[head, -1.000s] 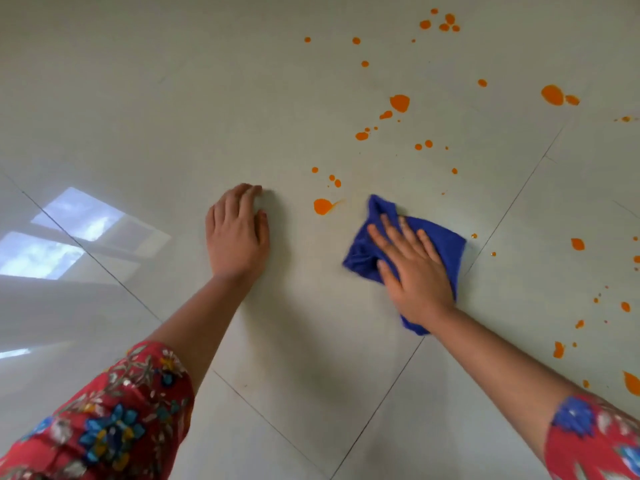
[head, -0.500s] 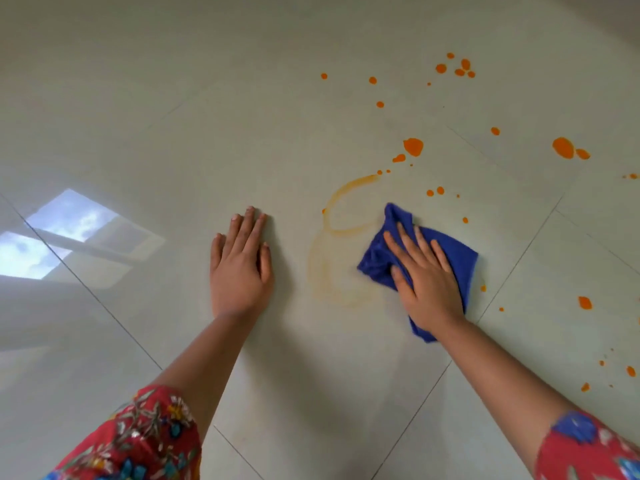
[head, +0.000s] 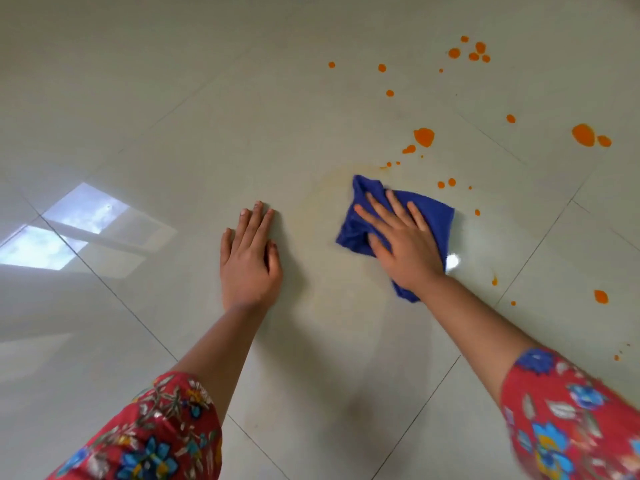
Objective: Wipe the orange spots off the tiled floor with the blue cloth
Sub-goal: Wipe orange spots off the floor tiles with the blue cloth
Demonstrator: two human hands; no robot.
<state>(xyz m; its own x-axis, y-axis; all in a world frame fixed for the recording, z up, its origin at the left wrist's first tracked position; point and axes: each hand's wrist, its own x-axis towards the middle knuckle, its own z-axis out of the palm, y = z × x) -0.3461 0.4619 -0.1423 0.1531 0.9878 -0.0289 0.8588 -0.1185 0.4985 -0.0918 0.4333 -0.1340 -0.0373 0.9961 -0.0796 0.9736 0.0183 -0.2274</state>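
Note:
My right hand (head: pixel 401 240) presses the crumpled blue cloth (head: pixel 434 216) flat on the pale tiled floor (head: pixel 242 116), fingers spread and straight. A faint yellowish smear (head: pixel 322 209) rings the floor left of the cloth. My left hand (head: pixel 249 261) lies flat on the tile, palm down, to the left of the cloth. Orange spots remain beyond the cloth: a large one (head: pixel 424 136), a pair (head: pixel 446 183) close to its far edge, a big blot (head: pixel 583 135) at the right, and a cluster (head: pixel 471 53) farther back.
More orange drops lie to the right, one (head: pixel 601 296) near my right forearm and small ones (head: pixel 616 357) lower down. Grout lines (head: pixel 533 251) cross the floor. A bright window reflection (head: pixel 79 223) shines on the tiles at the left.
The cloth under my right hand has swept over the orange ring smear, which has faded to a faint yellow trace. My left hand stays planted on the floor.

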